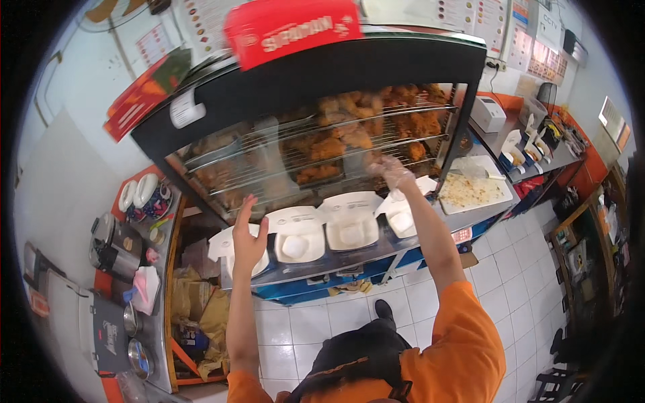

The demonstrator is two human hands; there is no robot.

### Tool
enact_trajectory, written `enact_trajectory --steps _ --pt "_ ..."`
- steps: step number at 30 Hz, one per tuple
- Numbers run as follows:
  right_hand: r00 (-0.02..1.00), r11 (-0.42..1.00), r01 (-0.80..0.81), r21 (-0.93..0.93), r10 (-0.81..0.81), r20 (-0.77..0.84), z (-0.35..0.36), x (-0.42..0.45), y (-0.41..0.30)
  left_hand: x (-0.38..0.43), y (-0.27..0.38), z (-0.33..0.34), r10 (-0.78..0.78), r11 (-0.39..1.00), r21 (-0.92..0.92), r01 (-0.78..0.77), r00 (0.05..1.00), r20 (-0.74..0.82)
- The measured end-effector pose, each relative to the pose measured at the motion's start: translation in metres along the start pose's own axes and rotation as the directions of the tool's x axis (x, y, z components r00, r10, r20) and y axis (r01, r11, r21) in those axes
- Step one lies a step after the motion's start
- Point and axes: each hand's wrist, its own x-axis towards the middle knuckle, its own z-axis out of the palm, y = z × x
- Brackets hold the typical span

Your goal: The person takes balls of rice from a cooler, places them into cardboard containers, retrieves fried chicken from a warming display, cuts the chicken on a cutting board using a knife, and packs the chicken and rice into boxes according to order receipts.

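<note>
My left hand (250, 234) is bare and raised with spread fingers, near the glass front of a black heated display cabinet (342, 75) and above the leftmost white paper food box (255, 266). My right hand (390, 174) wears a clear plastic glove and reaches to the cabinet's lower right; it is blurred, and its grasp is unclear. Fried chicken pieces (327, 148) lie on the wire racks behind the glass. Open paper boxes stand in a row on the metal counter, two of them in the middle (293, 248) (351, 232), each with a white round mound inside.
At right lies a white cutting board (476, 191) with crumbs and a knife. Filled paper boxes (514, 157) and a white device (488, 115) stand on the side counter. To the left are a rice cooker (118, 247) and steel bowls (138, 358). Brown paper (211, 312) sits under that side.
</note>
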Motion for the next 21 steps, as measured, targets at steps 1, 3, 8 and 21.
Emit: enact_trajectory --steps 1,3,8,21 --pt "0.98 0.97 0.016 -0.242 -0.064 -0.19 0.014 -0.005 0.004 0.009 0.013 0.019 0.062 0.997 0.052 -0.064 0.998 0.029" --pt "0.983 0.963 0.175 -0.204 -0.16 0.086 0.0 0.001 -0.024 0.026 0.043 0.061 0.17 0.971 0.158 -0.18 0.983 0.074" --pt "0.964 0.962 0.265 0.06 -0.265 -0.014 -0.012 0.01 0.002 0.083 0.104 0.194 0.29 0.909 0.239 -0.341 0.93 0.224" --pt "0.869 0.628 0.295 -0.72 -0.489 -0.071 -0.234 0.1 -0.036 0.092 0.118 0.265 0.055 0.982 0.163 -0.092 0.974 0.219"
